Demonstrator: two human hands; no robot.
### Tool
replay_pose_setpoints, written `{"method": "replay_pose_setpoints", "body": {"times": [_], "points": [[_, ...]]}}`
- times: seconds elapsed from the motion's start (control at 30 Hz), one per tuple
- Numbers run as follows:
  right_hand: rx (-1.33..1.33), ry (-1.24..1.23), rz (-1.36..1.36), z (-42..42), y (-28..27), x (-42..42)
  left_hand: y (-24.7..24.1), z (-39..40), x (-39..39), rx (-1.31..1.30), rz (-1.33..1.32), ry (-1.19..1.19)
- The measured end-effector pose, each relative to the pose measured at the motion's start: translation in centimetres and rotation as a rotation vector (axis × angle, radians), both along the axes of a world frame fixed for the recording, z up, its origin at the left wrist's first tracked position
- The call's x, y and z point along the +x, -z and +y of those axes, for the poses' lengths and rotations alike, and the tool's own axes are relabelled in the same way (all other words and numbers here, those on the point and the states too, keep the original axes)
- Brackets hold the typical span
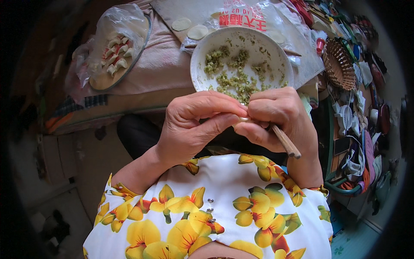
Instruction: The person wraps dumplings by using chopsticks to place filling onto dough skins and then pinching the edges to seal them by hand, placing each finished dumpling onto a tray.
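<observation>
My left hand (197, 124) and my right hand (278, 116) meet just below a white bowl (197, 76). Between their fingertips they pinch a small piece of pale dough (243, 119), mostly hidden by the fingers. A pair of wooden chopsticks (286, 141) is also tucked in my right hand, the ends pointing down and right. Clumps of chopped green filling (239, 81) lie in the bowl. Round dough wrappers (197, 32) rest on a board beyond it. At the upper left, several folded dumplings (121, 63) sit on a round tray (136, 63), partly under clear plastic.
A plastic bag with red print (242, 16) lies on the board (168, 9) behind the bowl. A pointed wooden stick (292, 52) extends from under the bowl's right side. On the right stand a woven basket (339, 64) and a crowded rack with a green rim (344, 191).
</observation>
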State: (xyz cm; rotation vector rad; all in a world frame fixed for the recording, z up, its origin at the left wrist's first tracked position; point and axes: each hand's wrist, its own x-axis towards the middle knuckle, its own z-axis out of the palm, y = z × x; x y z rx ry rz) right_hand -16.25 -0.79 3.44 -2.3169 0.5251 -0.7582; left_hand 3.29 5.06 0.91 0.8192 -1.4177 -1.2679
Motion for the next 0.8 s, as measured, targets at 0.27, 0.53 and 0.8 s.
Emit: {"method": "replay_pose_setpoints", "body": {"times": [0.27, 0.53, 0.8], "points": [[-0.076, 0.008, -0.045, 0.2, 0.8, 0.3, 0.0, 0.3, 0.1, 0.119, -0.093, -0.055], [-0.137, 0.058, -0.049, -0.2, 1.1, 0.3, 0.5, 0.0, -0.1, 0.115, 0.015, -0.083], [-0.065, 0.034, 0.055, -0.3, 0.1, 0.2, 0.4, 0.4, -0.3, 0.158, 0.039, -0.044]]}}
